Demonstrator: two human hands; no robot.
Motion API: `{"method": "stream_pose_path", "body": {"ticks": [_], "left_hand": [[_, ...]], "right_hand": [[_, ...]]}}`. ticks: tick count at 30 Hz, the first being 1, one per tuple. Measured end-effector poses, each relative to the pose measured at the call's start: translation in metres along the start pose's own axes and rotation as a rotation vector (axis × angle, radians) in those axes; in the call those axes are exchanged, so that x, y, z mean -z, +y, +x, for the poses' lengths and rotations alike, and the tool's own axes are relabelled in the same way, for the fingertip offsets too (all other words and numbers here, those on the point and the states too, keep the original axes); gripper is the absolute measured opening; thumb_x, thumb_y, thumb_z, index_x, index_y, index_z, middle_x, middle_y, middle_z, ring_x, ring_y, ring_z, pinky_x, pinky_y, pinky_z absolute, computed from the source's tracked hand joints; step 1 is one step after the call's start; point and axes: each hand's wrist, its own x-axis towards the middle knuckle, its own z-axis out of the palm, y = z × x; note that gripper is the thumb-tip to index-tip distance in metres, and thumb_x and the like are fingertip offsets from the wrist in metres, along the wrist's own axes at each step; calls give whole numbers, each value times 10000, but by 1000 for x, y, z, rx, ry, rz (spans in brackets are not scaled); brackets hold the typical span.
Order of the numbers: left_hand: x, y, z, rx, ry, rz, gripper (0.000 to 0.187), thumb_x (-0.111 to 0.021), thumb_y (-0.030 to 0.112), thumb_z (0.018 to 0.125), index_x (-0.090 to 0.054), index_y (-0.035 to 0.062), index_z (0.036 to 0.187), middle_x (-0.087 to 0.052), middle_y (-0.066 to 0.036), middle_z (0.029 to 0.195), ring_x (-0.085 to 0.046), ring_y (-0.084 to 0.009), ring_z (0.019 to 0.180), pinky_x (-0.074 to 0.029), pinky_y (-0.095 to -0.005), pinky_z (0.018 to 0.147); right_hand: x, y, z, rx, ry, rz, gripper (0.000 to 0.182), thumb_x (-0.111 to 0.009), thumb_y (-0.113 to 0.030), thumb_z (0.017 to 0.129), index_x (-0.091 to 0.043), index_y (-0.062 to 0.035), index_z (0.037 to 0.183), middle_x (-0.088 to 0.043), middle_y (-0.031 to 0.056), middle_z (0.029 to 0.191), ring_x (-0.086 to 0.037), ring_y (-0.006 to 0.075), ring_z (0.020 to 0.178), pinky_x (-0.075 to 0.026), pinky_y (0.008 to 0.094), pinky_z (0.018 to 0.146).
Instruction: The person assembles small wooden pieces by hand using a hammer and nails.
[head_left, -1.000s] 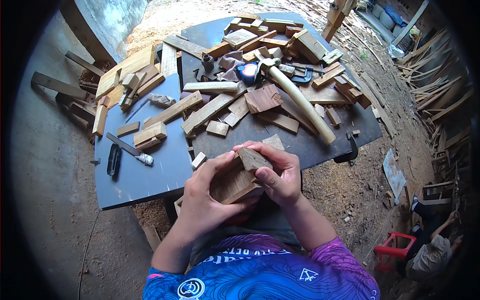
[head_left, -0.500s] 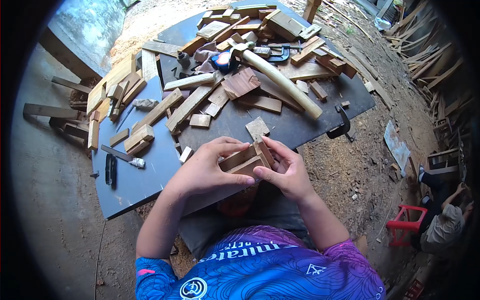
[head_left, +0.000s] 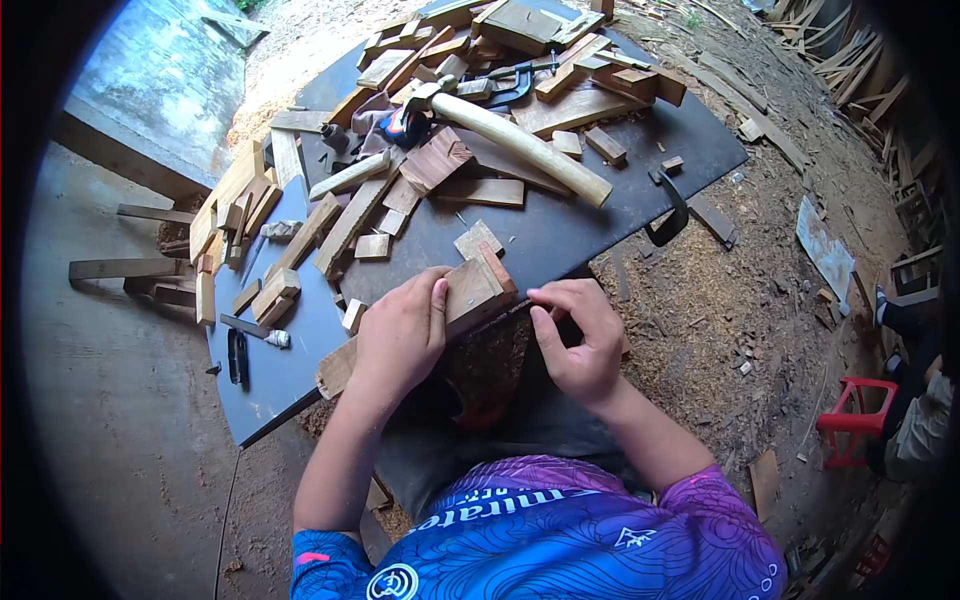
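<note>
My left hand point(head_left: 402, 335) is closed over a wooden workpiece point(head_left: 470, 297) at the near edge of the table, its thumb lying along the top face. A thin reddish wood strip point(head_left: 497, 268) sits across the workpiece's right end. Just right of that end is my right hand point(head_left: 585, 340), its fingers curled and its thumb and index fingertips close together. Whatever may be between those fingertips is too small to make out. Behind the workpiece lies a small pale wood block point(head_left: 475, 238) on the dark tabletop.
A hammer point(head_left: 520, 145) lies across the wood scraps, beside a blue tape measure point(head_left: 403, 128) and a C-clamp point(head_left: 512, 88). Another black clamp point(head_left: 672, 212) grips the table's right edge. A chisel point(head_left: 245, 326) lies at left. A red stool point(head_left: 850, 425) and a seated person are at right.
My right hand has let go of the workpiece and moved slightly right and down. The workpiece has been turned in my left hand, which now covers it from above. My view has shifted.
</note>
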Motion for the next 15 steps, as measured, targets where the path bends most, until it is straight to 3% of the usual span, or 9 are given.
{"method": "stream_pose_path", "body": {"ticks": [1, 2, 3, 5, 7, 8, 9, 15], "left_hand": [[-3, 1, 0, 0, 44, 3, 316, -445, 282, 1090, -669, 79, 1181, -726, -216, 994, -705, -421, 906, -561, -506, 794], [-5, 2, 1, 10, 47, 9, 316, -445, 282, 1090, -669, 79, 1181, -726, -216, 994, -705, -421, 906, -561, -506, 794], [-6, 3, 2, 27, 59, 17, 318, -445, 281, 1090, -676, 76, 1165, -726, -215, 976, -705, -426, 893, -561, -510, 787], [-9, 7, 6, 51, 80, 26, 322, -446, 281, 1089, -684, 73, 1148, -726, -215, 957, -704, -430, 879, -561, -514, 781], [-12, 12, 14, 26, 125, 6, 344, -438, 294, 1091, -695, 65, 1089, -723, -223, 931, -699, -443, 860, -558, -528, 770], [-15, 14, 18, 29, 138, 5, 344, -438, 294, 1091, -695, 65, 1089, -723, -223, 931, -699, -443, 860, -558, -528, 770], [-17, 16, 23, 42, 137, 29, 356, -434, 304, 1091, -695, 63, 1074, -723, -226, 935, -697, -446, 861, -556, -535, 772], [-20, 23, 25, 113, 176, 96, 398, -413, 335, 1087, -693, 59, 1022, -722, -230, 915, -697, -444, 878, -550, -554, 797]], "right_hand": [[4, 5, -10, 149, 4, -138, 175, -742, -6, 841, -717, -14, 1014, -710, 139, 985, -685, 279, 872, -575, 368, 755], [3, 8, -20, 168, -14, -106, 144, -719, 32, 807, -690, -47, 924, -676, 110, 876, -650, 288, 795, -531, 382, 707], [1, 17, -35, 162, -100, -111, 119, -726, -10, 806, -684, -49, 910, -659, 104, 872, -652, 292, 820, -531, 372, 733], [1, 39, -64, 91, -522, -235, 105, -719, -115, 812, -684, -67, 898, -648, 98, 929, -649, 300, 944, -521, 413, 828], [-3, 63, -95, 190, -912, -426, 169, -697, -229, 816, -691, -84, 901, -641, 99, 1011, -617, 307, 1098, -482, 482, 951], [-6, 72, -109, 178, -1048, -477, 218, -681, -254, 815, -731, -87, 946, -654, 104, 1103, -589, 308, 1179, -444, 530, 1022], [-9, 78, -117, 152, -1204, -561, 240, -678, -232, 808, -761, -89, 982, -669, 106, 1130, -594, 293, 1192, -444, 522, 1036], [-26, 107, -163, 327, -1210, -638, 216, -643, -206, 827, -792, -93, 936, -718, 99, 1106, -606, 274, 1204, -455, 485, 1039]]}}
